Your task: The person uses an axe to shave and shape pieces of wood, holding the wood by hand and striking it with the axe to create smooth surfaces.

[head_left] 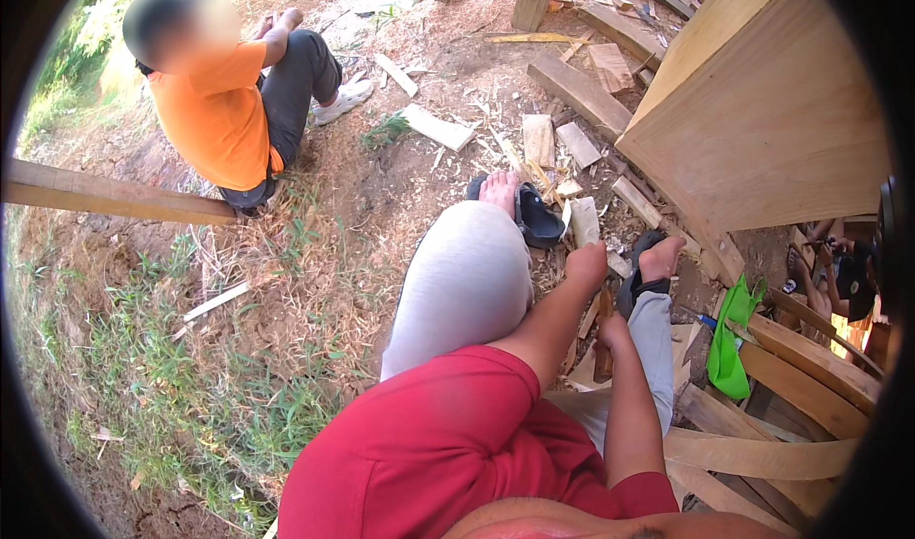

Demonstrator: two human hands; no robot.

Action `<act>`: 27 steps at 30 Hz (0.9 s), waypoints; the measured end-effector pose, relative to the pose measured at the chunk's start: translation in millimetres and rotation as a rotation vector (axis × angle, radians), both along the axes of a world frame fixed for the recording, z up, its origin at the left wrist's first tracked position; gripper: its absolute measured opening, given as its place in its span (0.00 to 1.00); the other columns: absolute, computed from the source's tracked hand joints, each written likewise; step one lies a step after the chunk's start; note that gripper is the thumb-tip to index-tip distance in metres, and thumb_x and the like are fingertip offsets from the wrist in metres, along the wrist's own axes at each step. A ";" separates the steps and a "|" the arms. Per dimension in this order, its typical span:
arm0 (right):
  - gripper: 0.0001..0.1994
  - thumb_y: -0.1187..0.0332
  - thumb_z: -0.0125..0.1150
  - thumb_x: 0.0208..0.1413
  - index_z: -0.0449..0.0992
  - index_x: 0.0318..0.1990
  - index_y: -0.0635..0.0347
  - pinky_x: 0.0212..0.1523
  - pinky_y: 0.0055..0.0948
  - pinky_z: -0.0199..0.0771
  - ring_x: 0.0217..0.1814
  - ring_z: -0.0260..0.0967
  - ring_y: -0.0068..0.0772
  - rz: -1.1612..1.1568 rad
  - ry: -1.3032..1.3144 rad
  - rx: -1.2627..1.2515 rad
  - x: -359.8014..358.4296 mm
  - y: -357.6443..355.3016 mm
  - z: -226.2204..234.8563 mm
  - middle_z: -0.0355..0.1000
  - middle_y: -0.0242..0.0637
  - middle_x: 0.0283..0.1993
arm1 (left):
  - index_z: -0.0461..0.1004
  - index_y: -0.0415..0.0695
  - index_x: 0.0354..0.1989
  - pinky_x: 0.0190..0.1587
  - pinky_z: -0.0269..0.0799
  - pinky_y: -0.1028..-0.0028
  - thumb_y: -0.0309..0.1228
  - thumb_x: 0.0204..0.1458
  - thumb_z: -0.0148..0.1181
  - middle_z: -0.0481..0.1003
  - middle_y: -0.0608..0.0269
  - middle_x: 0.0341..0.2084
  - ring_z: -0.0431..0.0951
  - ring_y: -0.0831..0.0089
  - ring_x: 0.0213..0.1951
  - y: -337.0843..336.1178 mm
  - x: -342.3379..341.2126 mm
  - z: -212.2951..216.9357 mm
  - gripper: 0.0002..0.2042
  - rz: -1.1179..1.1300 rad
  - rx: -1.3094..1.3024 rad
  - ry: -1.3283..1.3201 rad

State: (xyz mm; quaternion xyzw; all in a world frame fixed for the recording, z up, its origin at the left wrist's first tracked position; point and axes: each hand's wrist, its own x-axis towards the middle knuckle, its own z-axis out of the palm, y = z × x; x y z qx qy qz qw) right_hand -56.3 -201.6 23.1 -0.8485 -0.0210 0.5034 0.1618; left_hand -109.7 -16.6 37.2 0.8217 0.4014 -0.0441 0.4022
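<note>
My left hand is closed in a fist between my feet, right by a pale wood block. What it grips is hidden from above. Just nearer to me, my right hand is wrapped round a narrow brown wooden piece, whose lower end sticks out below the fingers. A bit of brown also shows between the two hands; whether it is one tool or several things I cannot tell. Wood shavings and pale offcuts lie about my feet.
A large wooden panel rises at the right. Below it are stacked planks and a bright green bag. A person in an orange shirt sits at the upper left, near a wooden beam. Other people show at the right rim.
</note>
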 end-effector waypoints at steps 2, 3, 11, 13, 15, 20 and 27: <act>0.15 0.67 0.52 0.64 0.72 0.55 0.61 0.20 0.47 0.78 0.23 0.72 0.43 -0.001 0.002 0.008 3.5 -3.0 2.8 0.71 0.43 0.30 | 0.74 0.41 0.49 0.46 0.82 0.55 0.30 0.59 0.56 0.82 0.46 0.43 0.85 0.48 0.45 0.6 3.3 6.0 0.12 -0.014 -0.035 0.003; 0.15 0.68 0.52 0.64 0.72 0.56 0.61 0.20 0.47 0.78 0.23 0.72 0.43 0.010 -0.001 0.013 5.3 -4.4 4.0 0.71 0.43 0.30 | 0.74 0.41 0.49 0.46 0.82 0.55 0.30 0.58 0.56 0.82 0.46 0.43 0.85 0.48 0.45 0.3 5.3 9.2 0.12 -0.022 -0.043 0.003; 0.16 0.70 0.52 0.64 0.72 0.58 0.62 0.21 0.47 0.77 0.26 0.72 0.42 0.018 0.012 0.043 -8.1 2.6 7.8 0.72 0.43 0.30 | 0.75 0.41 0.48 0.45 0.82 0.54 0.31 0.58 0.57 0.83 0.47 0.42 0.85 0.48 0.44 2.3 -2.2 1.8 0.12 -0.002 -0.026 0.012; 0.15 0.70 0.53 0.64 0.73 0.56 0.62 0.21 0.48 0.77 0.25 0.72 0.42 -0.050 0.050 0.042 -14.2 3.0 1.9 0.72 0.43 0.30 | 0.76 0.41 0.47 0.45 0.82 0.53 0.33 0.58 0.57 0.83 0.47 0.41 0.86 0.48 0.44 5.7 -4.7 0.0 0.12 -0.021 -0.031 0.057; 0.15 0.69 0.54 0.64 0.74 0.56 0.63 0.22 0.49 0.78 0.27 0.75 0.46 0.095 -0.077 0.088 6.0 -18.5 -32.5 0.74 0.47 0.31 | 0.76 0.43 0.48 0.45 0.82 0.53 0.35 0.59 0.57 0.84 0.48 0.40 0.86 0.49 0.44 1.7 9.5 6.2 0.12 -0.043 0.000 0.030; 0.20 0.65 0.60 0.62 0.75 0.59 0.66 0.45 0.54 0.81 0.46 0.81 0.61 0.302 -0.240 -0.097 -13.7 12.8 2.4 0.80 0.61 0.47 | 0.76 0.44 0.51 0.43 0.82 0.54 0.36 0.62 0.54 0.84 0.47 0.39 0.86 0.51 0.42 17.1 -1.6 -16.5 0.13 -0.121 0.073 0.103; 0.18 0.70 0.55 0.62 0.73 0.56 0.71 0.27 0.48 0.82 0.31 0.83 0.55 0.135 -0.160 -0.018 -4.3 0.9 25.9 0.80 0.60 0.43 | 0.73 0.43 0.49 0.50 0.78 0.50 0.32 0.62 0.53 0.83 0.43 0.44 0.83 0.44 0.49 -2.4 21.2 11.2 0.11 -0.184 0.064 0.126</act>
